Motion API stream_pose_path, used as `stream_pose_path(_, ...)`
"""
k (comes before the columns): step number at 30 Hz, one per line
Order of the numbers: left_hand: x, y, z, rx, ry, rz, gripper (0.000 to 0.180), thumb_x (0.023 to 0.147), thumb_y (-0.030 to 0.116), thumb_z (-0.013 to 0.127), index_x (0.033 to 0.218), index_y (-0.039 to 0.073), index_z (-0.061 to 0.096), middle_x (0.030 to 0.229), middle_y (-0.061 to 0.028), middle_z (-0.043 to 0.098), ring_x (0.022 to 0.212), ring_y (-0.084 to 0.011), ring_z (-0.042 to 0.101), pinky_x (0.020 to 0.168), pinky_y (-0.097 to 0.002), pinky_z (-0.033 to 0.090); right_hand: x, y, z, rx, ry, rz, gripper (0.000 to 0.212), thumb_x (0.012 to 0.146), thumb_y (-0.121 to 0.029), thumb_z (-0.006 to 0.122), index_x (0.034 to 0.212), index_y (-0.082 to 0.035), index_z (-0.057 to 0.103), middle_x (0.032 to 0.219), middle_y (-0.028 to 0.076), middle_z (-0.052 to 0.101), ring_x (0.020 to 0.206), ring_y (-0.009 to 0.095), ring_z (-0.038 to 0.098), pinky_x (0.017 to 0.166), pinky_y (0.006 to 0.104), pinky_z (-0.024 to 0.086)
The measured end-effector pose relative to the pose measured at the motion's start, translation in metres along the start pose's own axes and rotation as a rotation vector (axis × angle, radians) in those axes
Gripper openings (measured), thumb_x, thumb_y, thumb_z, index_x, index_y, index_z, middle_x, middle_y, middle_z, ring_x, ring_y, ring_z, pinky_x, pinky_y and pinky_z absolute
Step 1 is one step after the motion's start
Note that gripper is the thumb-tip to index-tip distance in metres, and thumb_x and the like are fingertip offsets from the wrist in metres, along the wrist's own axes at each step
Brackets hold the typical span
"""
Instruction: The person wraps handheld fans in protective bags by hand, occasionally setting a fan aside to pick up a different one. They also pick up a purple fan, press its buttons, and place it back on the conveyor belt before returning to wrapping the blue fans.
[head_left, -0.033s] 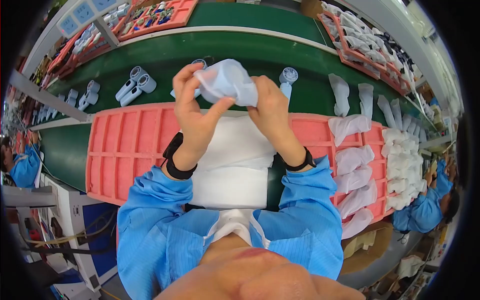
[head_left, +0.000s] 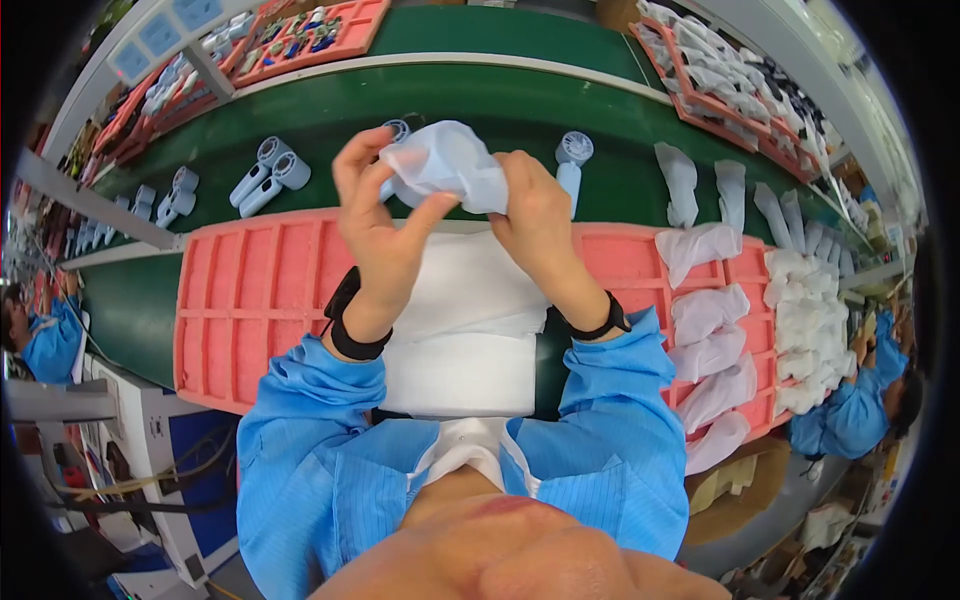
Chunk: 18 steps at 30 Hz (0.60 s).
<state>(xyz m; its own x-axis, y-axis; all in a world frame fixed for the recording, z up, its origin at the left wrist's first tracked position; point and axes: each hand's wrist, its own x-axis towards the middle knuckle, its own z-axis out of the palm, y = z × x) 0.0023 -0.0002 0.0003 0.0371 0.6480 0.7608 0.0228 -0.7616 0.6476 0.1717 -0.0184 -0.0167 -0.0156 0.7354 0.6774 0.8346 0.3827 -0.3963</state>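
Note:
Above the green bench I hold up a thin, translucent white bag [head_left: 450, 160] with a pale blue, rounded thing inside; its kind is blurred by the bag. My left hand [head_left: 385, 225] pinches the bag's left side between thumb and fingers. At the opposite side my right hand [head_left: 537, 210] grips the edge, its fingertips partly hidden. Below both hands lies a stack of flat white bags [head_left: 460, 370]. A light blue handheld fan [head_left: 574, 150] stands out just beyond my right hand. Another fan [head_left: 398, 130] is mostly covered by my left hand and the bag.
Pink divided trays [head_left: 245, 350] flank the stack. Several bagged pieces [head_left: 708, 312] rest on the right tray. More fans [head_left: 275, 175] line the green bench [head_left: 480, 95] at left; bagged ones [head_left: 678, 185] lie at right. Co-workers in blue sit at both sides.
The bag and both hands have shifted very slightly left. My hold on the bag looks the same.

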Motion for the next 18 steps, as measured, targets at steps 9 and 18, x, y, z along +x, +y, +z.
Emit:
stream_pose_path(9, -0.001, -0.013, 0.03, -0.133, 0.197, -0.236, 0.014, 0.079, 0.003, 0.07, 0.09, -0.002, 0.062, 0.099, -0.0027, 0.053, 0.072, -0.0062, 0.049, 0.058, -0.0152, 0.035, -0.008, 0.024, -0.038, 0.39, -0.307, 0.211, 0.031, 0.07, -0.011, 0.073, 0.094, -0.001, 0.055, 0.082, 0.016, 0.061, 0.077, 0.034, 0.062, 0.065, 0.0374, 0.049)
stream_pose_path(18, -0.041, -0.047, 0.079, 0.071, -0.331, -0.453, 0.014, 0.083, 0.012, 0.066, 0.094, 0.005, 0.063, 0.076, -0.0005, 0.059, 0.061, -0.0078, 0.052, 0.056, -0.0205, 0.041, 0.013, 0.142, -0.07, -0.158, -0.254, 0.64, 0.043, 0.072, -0.031, 0.071, 0.099, -0.001, 0.058, 0.099, 0.02, 0.065, 0.095, 0.036, 0.063, 0.081, 0.0423, 0.051)
